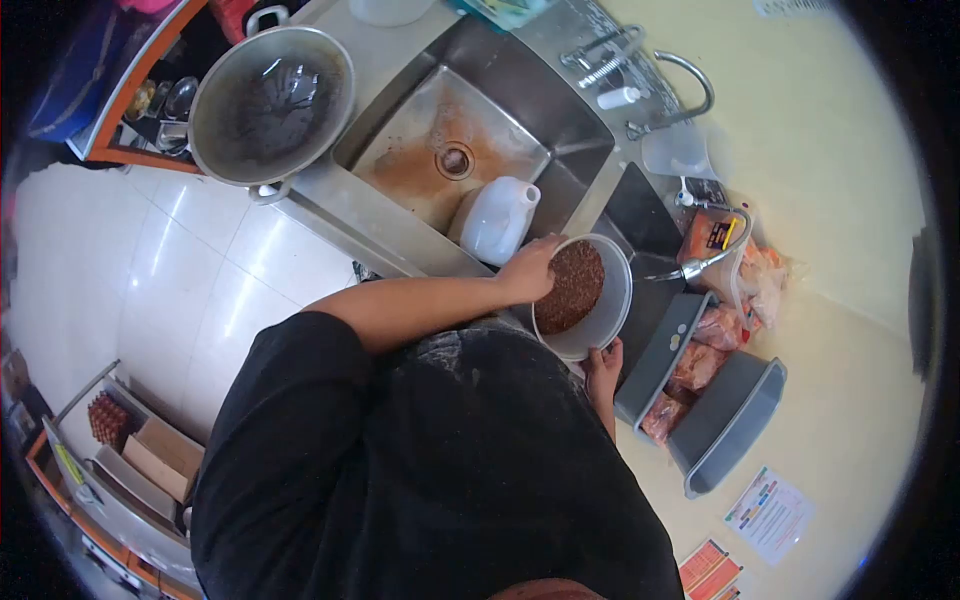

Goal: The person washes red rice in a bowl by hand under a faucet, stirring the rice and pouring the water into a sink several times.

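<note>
A round, pale container (pixel 610 312) is tilted over the sink edge, with reddish-brown grainy contents (pixel 573 285) on one side of it. My left hand (pixel 530 270) grips its upper left rim, fingers partly hidden. At the lower rim, my right hand (pixel 603 370) holds the container with the thumb side showing. A curved faucet (pixel 692 270) points toward the container from the right, and a thin streak, seemingly water, comes from its tip. Beside my left hand, a white plastic jug (pixel 497 222) lies in the large sink.
The steel sink (pixel 575 95) has brown-stained water around its drain. A large two-handled pan (pixel 270 105) sits at the upper left. Gray bins (pixel 735 425) and bagged meat (pixel 697 367) are at the right. Another faucet (pixel 690 75) stands behind the sinks.
</note>
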{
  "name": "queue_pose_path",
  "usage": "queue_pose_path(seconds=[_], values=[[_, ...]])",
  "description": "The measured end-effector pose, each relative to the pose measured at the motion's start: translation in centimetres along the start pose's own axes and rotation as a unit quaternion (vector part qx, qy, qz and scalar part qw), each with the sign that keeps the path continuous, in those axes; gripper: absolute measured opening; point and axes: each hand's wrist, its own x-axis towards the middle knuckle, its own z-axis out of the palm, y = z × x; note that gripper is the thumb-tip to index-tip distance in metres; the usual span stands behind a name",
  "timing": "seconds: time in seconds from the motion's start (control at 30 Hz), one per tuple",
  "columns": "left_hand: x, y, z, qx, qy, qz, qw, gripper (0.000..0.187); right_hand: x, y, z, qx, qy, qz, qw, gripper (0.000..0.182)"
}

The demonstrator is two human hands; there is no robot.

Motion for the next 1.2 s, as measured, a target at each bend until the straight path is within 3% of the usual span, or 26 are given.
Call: queue_pose_path(seconds=[0.13, 0.2, 0.3, 0.33, 0.4, 0.47, 0.53, 0.63, 0.77, 0.83, 0.87, 0.93, 0.97, 1.0, 1.03, 1.1, 1.17, 1.2], values=[[0.8, 1.9, 1.2, 0.036, 0.02, -0.061, 0.997, 0.061, 3.4, -1.0, -2.9, -0.024, -0.049, 0.003, 0.999, 0.041], [1.6, 3.0, 1.8, 0.054, 0.025, -0.084, 0.995, 0.06, 7.8, -0.3, -6.7, -0.043, -0.012, -0.069, 0.997, 0.049], [3.0, 4.0, 3.6, 0.076, 0.037, -0.121, 0.989, 0.062, 13.4, -4.9, -9.0, 0.07, 0.141, -0.122, 0.98, 0.066], [3.4, 3.9, 4.3, 0.086, 0.053, -0.106, 0.989, 0.063, 15.5, -5.9, -10.0, 0.135, 0.129, -0.169, 0.968, 0.063], [3.8, 3.5, 6.2, 0.101, 0.08, -0.078, 0.989, 0.063, 18.0, -9.5, -10.6, 0.219, -0.006, -0.187, 0.958, 0.056], [4.6, 4.0, 7.0, 0.112, 0.064, -0.132, 0.983, 0.064, 20.2, -10.8, -10.9, 0.19, -0.068, -0.174, 0.964, 0.05], [4.9, 5.4, 7.5, 0.11, 0.058, -0.157, 0.98, 0.062, 19.3, -12.7, -8.8, 0.191, -0.076, -0.181, 0.962, 0.046], [5.2, 2.6, 8.2, 0.15, 0.103, -0.079, 0.98, 0.055, 19.5, -14.0, -7.6, 0.255, -0.102, -0.156, 0.949, 0.047], [6.1, 2.4, 8.5, 0.15, 0.178, -0.085, 0.969, 0.044, 22.2, -13.0, -7.8, 0.297, -0.127, -0.169, 0.931, 0.052], [7.2, 3.1, 8.6, 0.166, 0.109, -0.286, 0.937, 0.02, 20.8, -13.3, -7.7, 0.281, -0.141, -0.171, 0.934, 0.053], [8.3, -1.0, 9.6, 0.263, 0.081, -0.272, 0.922, 0.02, 20.4, -12.8, -7.9, 0.253, -0.164, -0.163, 0.939, 0.056], [8.7, -0.9, 9.2, 0.289, 0.115, -0.239, 0.92, 0.015, 19.8, -11.1, -6.7, 0.236, -0.229, -0.15, 0.932, 0.057], [8.9, -1.0, 9.0, 0.302, 0.132, -0.224, 0.917, 0.023, 18.2, -11.1, -5.4, 0.217, -0.257, -0.098, 0.937, 0.058], [9.3, 0.2, 9.2, 0.208, 0.192, -0.263, 0.922, 0.037, 19.4, -8.7, -4.6, 0.213, -0.266, -0.065, 0.938, 0.06], [9.1, 1.0, 9.0, 0.188, 0.225, -0.197, 0.935, 0.036, 20.2, -7.1, -3.4, 0.18, -0.227, -0.057, 0.956, 0.061], [8.5, 2.9, 8.8, 0.169, 0.206, -0.206, 0.942, 0.039, 23.8, -5.2, -1.9, 0.123, -0.209, -0.076, 0.967, 0.055], [8.3, 3.0, 8.3, 0.17, 0.182, -0.192, 0.949, 0.04, 26.6, -5.7, 0.3, 0.047, -0.215, 0.012, 0.975, 0.05], [8.3, 3.1, 8.1, 0.172, 0.168, -0.185, 0.953, 0.04, 28.3, -5.1, 1.8, -0.03, -0.191, -0.032, 0.981, 0.052]])
